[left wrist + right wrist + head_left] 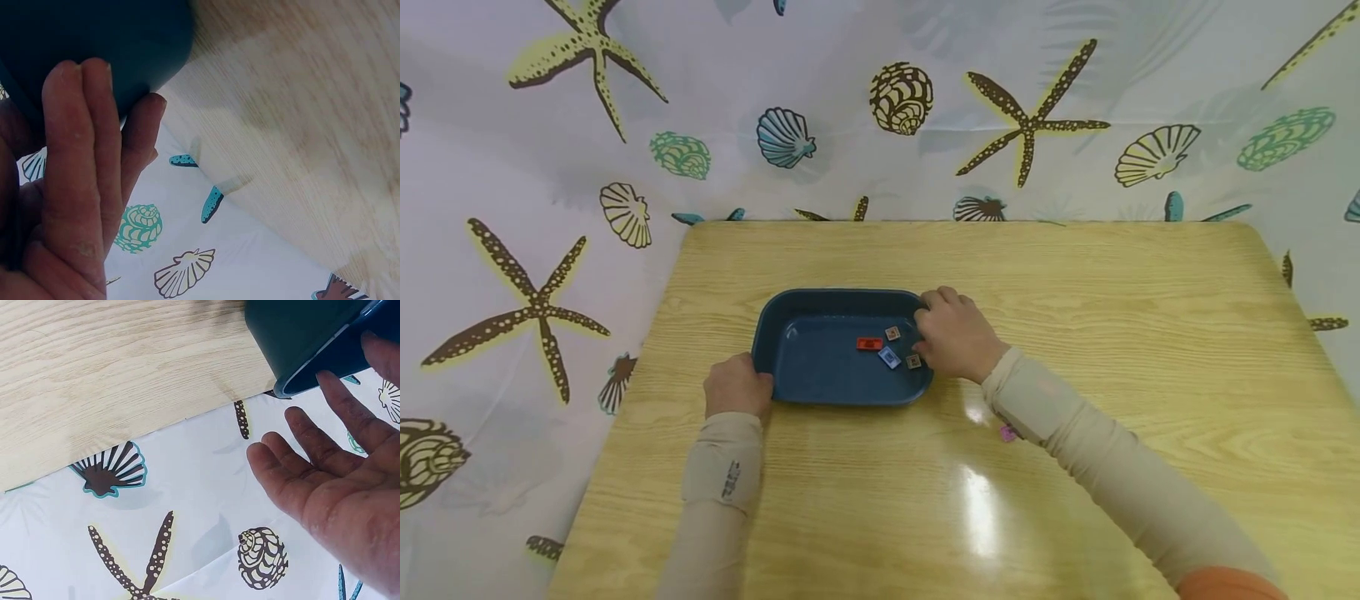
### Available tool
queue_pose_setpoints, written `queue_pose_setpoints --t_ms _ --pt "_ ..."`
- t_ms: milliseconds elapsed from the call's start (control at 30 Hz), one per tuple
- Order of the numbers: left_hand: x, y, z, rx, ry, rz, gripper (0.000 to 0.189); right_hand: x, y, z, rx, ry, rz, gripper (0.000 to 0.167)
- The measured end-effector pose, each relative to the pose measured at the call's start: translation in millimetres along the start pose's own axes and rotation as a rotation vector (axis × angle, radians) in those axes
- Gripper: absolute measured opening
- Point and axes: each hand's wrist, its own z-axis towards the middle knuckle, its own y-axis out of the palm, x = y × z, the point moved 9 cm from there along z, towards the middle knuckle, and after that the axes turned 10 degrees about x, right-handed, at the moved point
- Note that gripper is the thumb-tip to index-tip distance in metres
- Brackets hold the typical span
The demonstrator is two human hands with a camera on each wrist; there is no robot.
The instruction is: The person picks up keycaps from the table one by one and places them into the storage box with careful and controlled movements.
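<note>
A dark blue oblong tray point(820, 367) is on the wooden table. My left hand point(737, 387) grips its left end, thumb at the rim; in the left wrist view the fingers point(75, 156) lie along the outer wall. At the other end is my right hand point(957, 335), reaching over the rim. Its fingers point(300, 434) are spread and loosely bent in the right wrist view, with index and thumb overlapping the tray's opening. Inside, toward the right, lie a red rectangular piece point(869, 343), a blue one point(890, 357) and two small brownish square pieces point(892, 333).
A small pink piece point(1008, 432) lies on the table point(1112, 283) beside my right forearm, partly covered by it. Behind and to the sides of the table hangs a white cloth point(850, 50) printed with shells and starfish.
</note>
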Motion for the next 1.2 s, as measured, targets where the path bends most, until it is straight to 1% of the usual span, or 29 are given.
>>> queue_pose_setpoints --t_ms 267,533,733,867,1033,1200 --pt "4.6 0.0 0.4 -0.011 0.007 0.001 0.027 7 -2 -3.9 0.002 0.030 0.002 0.029" --pt "3.5 -0.2 1.2 0.013 0.005 0.001 0.026 20 -12 -10.7 0.060 0.056 0.012 0.029" --pt "0.6 0.8 1.1 0.005 -0.013 -0.002 0.028 30 -12 -16.1 0.046 0.079 0.018 0.029" --pt "-0.3 0.9 0.6 -0.004 -0.019 -0.001 0.027 34 -13 -19.5 0.041 0.081 -0.003 0.028" --pt "-0.4 1.1 0.7 -0.020 -0.016 0.015 0.028 39 -14 -25.8 0.041 0.087 -0.015 0.028" --pt "-0.1 2.8 0.6 -0.038 -0.013 0.034 0.029 48 -15 -34.2 0.031 0.113 -0.016 0.027"
